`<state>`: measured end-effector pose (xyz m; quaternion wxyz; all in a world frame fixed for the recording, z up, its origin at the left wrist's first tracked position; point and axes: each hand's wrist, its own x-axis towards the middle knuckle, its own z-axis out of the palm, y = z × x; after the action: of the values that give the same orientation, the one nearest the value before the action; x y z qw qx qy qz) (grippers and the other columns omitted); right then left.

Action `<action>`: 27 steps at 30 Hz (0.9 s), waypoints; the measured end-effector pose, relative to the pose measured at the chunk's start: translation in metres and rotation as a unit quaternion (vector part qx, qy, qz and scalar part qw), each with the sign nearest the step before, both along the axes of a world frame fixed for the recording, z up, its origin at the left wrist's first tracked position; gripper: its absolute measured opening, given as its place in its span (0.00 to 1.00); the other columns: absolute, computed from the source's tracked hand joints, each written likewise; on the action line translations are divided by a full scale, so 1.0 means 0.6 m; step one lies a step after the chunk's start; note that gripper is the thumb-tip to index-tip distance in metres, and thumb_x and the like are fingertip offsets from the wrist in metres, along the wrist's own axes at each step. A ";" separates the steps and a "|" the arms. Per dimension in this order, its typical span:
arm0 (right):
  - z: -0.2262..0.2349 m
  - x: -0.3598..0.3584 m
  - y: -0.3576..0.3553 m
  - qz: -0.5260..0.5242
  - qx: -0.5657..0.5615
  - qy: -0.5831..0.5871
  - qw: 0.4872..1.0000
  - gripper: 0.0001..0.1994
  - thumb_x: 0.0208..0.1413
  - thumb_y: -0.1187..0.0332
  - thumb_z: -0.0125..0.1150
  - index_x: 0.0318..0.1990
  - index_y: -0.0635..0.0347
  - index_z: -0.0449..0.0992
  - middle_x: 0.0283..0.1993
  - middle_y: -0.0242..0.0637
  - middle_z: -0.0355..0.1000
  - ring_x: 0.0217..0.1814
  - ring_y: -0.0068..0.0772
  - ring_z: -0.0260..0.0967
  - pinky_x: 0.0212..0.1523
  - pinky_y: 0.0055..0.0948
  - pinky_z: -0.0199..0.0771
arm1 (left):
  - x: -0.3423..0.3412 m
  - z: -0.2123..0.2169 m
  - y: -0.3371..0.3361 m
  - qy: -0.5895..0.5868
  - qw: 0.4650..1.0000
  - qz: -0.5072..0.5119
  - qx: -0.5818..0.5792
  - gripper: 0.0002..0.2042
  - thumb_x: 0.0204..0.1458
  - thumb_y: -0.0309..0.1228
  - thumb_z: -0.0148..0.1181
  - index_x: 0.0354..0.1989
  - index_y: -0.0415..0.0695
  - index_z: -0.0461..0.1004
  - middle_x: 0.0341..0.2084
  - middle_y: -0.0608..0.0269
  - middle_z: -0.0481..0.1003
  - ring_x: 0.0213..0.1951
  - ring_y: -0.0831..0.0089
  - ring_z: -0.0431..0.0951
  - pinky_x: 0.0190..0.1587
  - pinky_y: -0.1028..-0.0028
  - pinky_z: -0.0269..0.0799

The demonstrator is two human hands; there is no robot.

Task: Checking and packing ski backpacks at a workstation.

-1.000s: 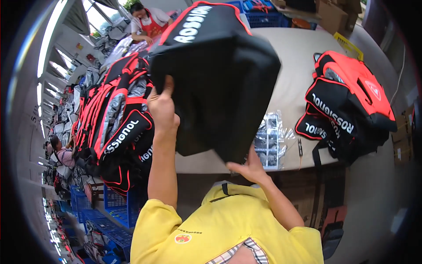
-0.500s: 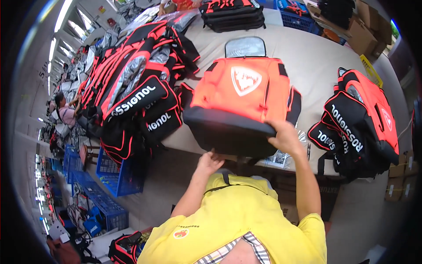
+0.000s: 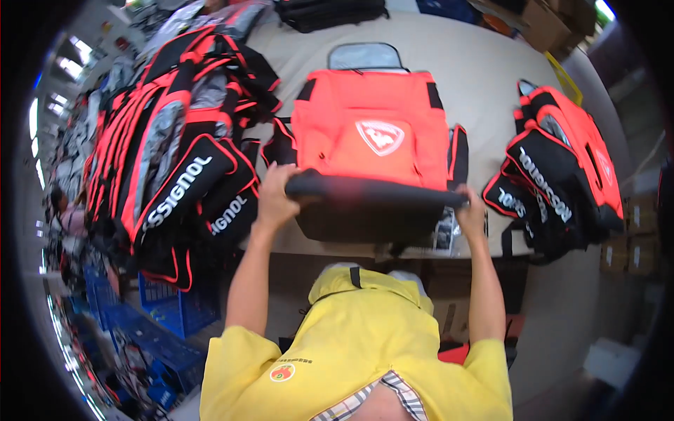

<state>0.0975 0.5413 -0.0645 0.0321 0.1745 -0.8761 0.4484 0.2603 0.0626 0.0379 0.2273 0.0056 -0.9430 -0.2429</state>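
Observation:
A red-orange backpack with a white shield emblem lies on the pale table in front of me. Its black base faces me at the table's near edge, and a silver-lined flap stands out at the far end. At the base's left corner, my left hand is closed on the edge. My right hand grips the right corner of the same base, its fingers partly hidden.
To the left is a tall heap of black and red bags; more red and black bags stand at the right. Black bags are stacked at the far side. Blue crates sit on the floor at lower left, cartons at far right.
My left hand has risen from below the base to its left corner. My right hand has slid outward to the right corner. The backpack's base now lies straighter toward me.

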 end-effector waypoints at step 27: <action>0.125 -0.060 -0.223 -0.078 0.085 -0.093 0.989 0.21 0.59 0.55 0.73 0.54 0.60 0.82 0.44 0.49 0.84 0.50 0.46 0.84 0.51 0.41 0.79 | -0.122 -0.131 -0.133 -0.084 0.955 0.132 0.252 0.26 0.46 0.34 0.82 0.49 0.38 0.76 0.42 0.43 0.82 0.47 0.41 0.82 0.49 0.54 0.77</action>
<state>0.0612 0.4073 0.0107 -0.0300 0.0654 -0.9212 0.3823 0.1872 -0.0172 -0.0409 0.1683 0.2073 -0.8578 -0.4393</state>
